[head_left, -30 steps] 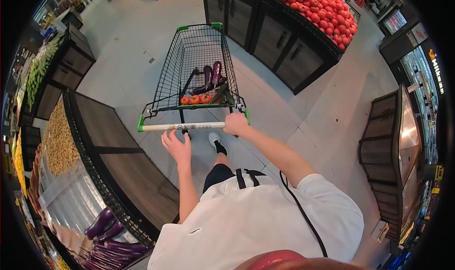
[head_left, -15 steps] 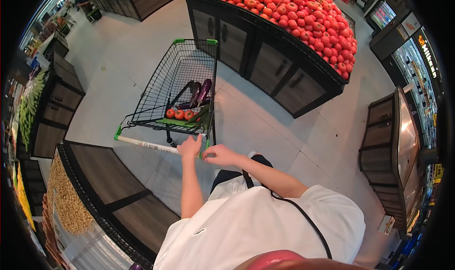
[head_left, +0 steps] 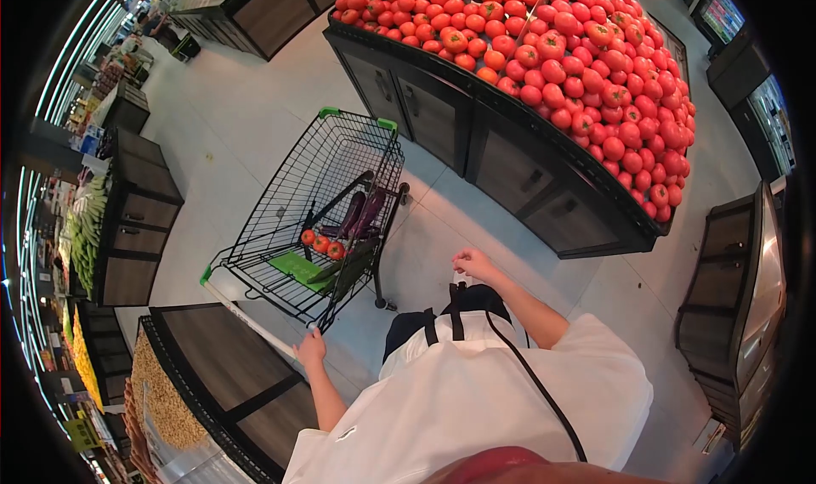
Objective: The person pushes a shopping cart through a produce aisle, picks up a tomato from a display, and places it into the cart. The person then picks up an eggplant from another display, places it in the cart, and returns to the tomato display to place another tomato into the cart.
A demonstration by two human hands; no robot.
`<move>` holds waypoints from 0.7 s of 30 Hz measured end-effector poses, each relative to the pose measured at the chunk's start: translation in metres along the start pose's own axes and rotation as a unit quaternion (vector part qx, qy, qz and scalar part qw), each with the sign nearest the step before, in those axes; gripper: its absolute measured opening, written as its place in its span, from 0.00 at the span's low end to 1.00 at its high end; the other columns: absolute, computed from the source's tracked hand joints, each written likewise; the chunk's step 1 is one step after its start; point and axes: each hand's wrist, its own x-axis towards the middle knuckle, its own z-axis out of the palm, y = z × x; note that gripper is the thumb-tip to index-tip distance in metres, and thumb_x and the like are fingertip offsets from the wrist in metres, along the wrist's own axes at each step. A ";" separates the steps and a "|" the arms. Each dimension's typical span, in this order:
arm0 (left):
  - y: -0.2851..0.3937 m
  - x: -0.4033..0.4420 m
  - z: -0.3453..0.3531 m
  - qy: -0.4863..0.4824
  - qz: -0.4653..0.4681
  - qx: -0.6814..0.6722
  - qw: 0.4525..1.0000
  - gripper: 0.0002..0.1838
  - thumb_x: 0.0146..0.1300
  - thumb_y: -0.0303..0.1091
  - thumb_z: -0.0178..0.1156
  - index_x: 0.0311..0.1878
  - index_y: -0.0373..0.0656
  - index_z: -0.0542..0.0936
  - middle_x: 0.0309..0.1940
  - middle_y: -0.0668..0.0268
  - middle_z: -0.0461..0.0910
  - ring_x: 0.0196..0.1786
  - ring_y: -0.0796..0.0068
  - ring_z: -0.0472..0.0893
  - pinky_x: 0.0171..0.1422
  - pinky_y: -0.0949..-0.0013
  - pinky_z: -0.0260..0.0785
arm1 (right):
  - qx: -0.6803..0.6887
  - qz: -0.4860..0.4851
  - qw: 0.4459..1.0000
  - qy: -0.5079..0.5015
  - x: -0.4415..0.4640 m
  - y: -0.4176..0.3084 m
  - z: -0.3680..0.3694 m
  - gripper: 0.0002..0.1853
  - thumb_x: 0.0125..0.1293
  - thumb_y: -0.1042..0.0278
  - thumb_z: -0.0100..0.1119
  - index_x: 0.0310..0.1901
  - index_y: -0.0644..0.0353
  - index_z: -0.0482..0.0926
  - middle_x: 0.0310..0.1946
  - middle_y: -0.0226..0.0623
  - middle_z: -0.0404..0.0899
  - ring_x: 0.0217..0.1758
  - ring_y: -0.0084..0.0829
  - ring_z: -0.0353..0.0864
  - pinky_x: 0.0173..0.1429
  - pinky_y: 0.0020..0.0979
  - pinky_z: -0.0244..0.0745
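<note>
My left hand (head_left: 310, 346) is closed round the right end of the white handle (head_left: 246, 317) of a shopping cart (head_left: 263, 203). The black wire basket with green corner pieces stands ahead of me, to the left. Inside it, a few tomatoes (head_left: 321, 244) lie beside a green panel (head_left: 299, 269). Dark purple eggplants (head_left: 365, 212) and long green vegetables (head_left: 344, 280) rest along its right side. Off the cart, my right hand (head_left: 476, 266) hangs in front of my waist, fingers loosely bent and apart, with nothing visible in it.
A stand heaped with tomatoes (head_left: 586, 76) rises ahead to the right, its dark cabinet front (head_left: 510, 169) near the cart. At the lower left is a bin of peanut-like goods (head_left: 174, 390). Green vegetables (head_left: 87, 237) fill a left stand. Another cabinet (head_left: 722, 271) stands at right.
My right hand has left the cart handle and moved right. My left hand, still on the handle, is lower and further left. The tomato stand looks closer.
</note>
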 end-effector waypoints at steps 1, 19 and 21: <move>-0.009 -0.005 -0.011 -0.023 -0.018 0.059 0.998 0.28 0.75 0.54 0.43 0.52 0.44 0.87 0.46 0.52 0.88 0.55 0.53 0.86 0.77 0.49 0.58 | -0.028 -0.025 0.999 -0.023 0.023 0.011 -0.008 0.12 0.68 0.67 0.59 0.50 0.63 0.81 0.38 0.36 0.87 0.41 0.26 0.86 0.46 0.30 0.81; 0.445 0.168 -0.170 0.025 0.432 -0.431 0.792 0.08 0.62 0.21 0.59 0.45 0.36 0.80 0.42 0.55 0.81 0.48 0.54 0.82 0.55 0.59 0.74 | -0.242 -0.150 0.958 -0.010 0.162 -0.242 -0.103 0.18 0.67 0.59 0.63 0.53 0.62 0.83 0.41 0.40 0.87 0.45 0.34 0.87 0.53 0.35 0.81; 0.484 0.187 -0.186 -0.052 0.464 -0.446 0.764 0.06 0.64 0.22 0.60 0.44 0.36 0.81 0.40 0.57 0.82 0.42 0.60 0.84 0.49 0.63 0.76 | -0.229 -0.147 0.962 0.029 0.172 -0.276 -0.116 0.18 0.66 0.59 0.64 0.51 0.62 0.83 0.41 0.41 0.88 0.46 0.36 0.87 0.54 0.36 0.81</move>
